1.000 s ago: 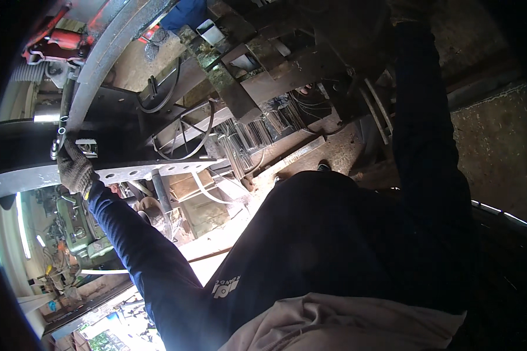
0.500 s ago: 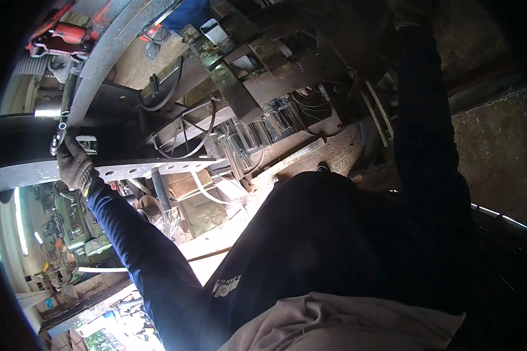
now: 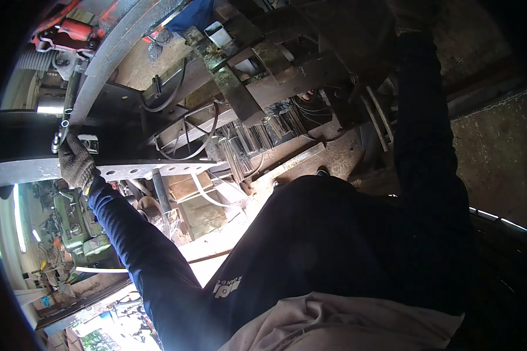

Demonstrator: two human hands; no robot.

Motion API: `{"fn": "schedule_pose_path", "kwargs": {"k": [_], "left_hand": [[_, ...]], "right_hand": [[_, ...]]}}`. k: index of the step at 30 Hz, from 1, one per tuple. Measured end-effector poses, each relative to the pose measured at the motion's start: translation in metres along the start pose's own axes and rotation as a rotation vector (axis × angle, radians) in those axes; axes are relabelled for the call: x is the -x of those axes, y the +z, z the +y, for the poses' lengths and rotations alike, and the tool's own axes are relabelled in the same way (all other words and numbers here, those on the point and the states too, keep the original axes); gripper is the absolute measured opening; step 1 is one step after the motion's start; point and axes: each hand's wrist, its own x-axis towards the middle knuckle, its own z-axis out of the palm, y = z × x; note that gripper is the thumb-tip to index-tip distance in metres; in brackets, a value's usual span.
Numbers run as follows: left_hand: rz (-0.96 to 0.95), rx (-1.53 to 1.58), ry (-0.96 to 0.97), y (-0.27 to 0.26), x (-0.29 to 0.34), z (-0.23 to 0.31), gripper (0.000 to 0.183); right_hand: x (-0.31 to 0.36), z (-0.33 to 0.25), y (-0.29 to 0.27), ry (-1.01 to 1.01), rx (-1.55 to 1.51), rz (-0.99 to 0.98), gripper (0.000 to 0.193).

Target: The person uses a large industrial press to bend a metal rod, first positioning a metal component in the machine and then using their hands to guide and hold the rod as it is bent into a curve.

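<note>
My left hand (image 3: 78, 162), in a grey knitted glove, reaches out to the far left beside a large dark steel machine. Its fingers are closed at the lower end of a dark metal rod (image 3: 72, 96), where bright round fittings show; the exact grip is partly hidden. Below the wrist runs a pale metal bar (image 3: 120, 171) with a row of round holes. A curved grey steel rim (image 3: 91, 88) rises just beyond the rod. My right hand (image 3: 413, 17) is stretched up to the top right, in deep shadow against dark machine parts, and its fingers cannot be made out.
Bundled thin metal rods (image 3: 243, 140) lie low in the middle, beneath a heavy steel frame with a square tube (image 3: 218, 35). A green machine (image 3: 79, 228) stands at the left, and a red part (image 3: 76, 34) sits at the upper left. A rusty sheet (image 3: 492, 146) is at the right.
The whole view has shifted slightly. Both hands stay in about the same places, the left one still at the rod.
</note>
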Motion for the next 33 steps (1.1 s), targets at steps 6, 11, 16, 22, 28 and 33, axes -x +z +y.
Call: {"fn": "schedule_pose_path", "kwargs": {"k": [6, 11, 16, 22, 28, 33], "left_hand": [[-0.043, 0.038, -0.017, -0.001, -0.002, 0.0, 0.06], [-0.054, 0.029, -0.027, 0.0, -0.002, -0.002, 0.059], [-0.025, 0.027, -0.014, -0.001, -0.002, 0.001, 0.058], [-0.017, 0.009, 0.018, 0.004, -0.003, -0.007, 0.059], [-0.006, 0.007, -0.011, -0.004, 0.001, 0.007, 0.058], [0.029, 0.026, 0.067, -0.003, 0.0, 0.002, 0.056]], "right_hand": [[0.001, 0.003, 0.002, 0.042, -0.112, -0.026, 0.027], [-0.003, 0.0, -0.007, -0.012, -0.074, -0.064, 0.026], [-0.003, 0.0, -0.003, -0.029, -0.076, 0.032, 0.024], [-0.014, -0.011, -0.016, -0.058, -0.07, -0.001, 0.017], [-0.014, -0.007, -0.013, -0.116, -0.095, 0.068, 0.015], [-0.022, -0.017, -0.021, -0.09, -0.041, -0.007, 0.015]]}}
